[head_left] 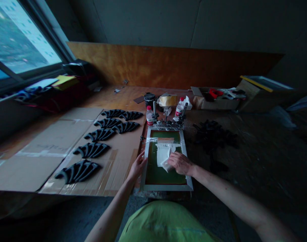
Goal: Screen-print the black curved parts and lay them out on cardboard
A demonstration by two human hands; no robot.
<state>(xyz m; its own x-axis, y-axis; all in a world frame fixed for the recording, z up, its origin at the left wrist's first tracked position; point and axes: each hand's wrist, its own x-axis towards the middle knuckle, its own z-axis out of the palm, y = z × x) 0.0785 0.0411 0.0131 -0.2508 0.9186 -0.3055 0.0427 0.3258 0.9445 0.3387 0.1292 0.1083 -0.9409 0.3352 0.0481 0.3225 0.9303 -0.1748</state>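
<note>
A metal-framed printing screen with green mesh lies flat in front of me. My left hand grips its left frame edge, fingers curled over the rail. My right hand presses a white rag against the mesh near the screen's middle, fingers closed on the cloth. A tan squeegee lies across the top of the mesh.
Several black fan-shaped pieces lie in rows on flattened cardboard to the left. A dark heap of pieces sits to the right. Bottles, a black can and tape stand behind the screen. Open boxes are at back right.
</note>
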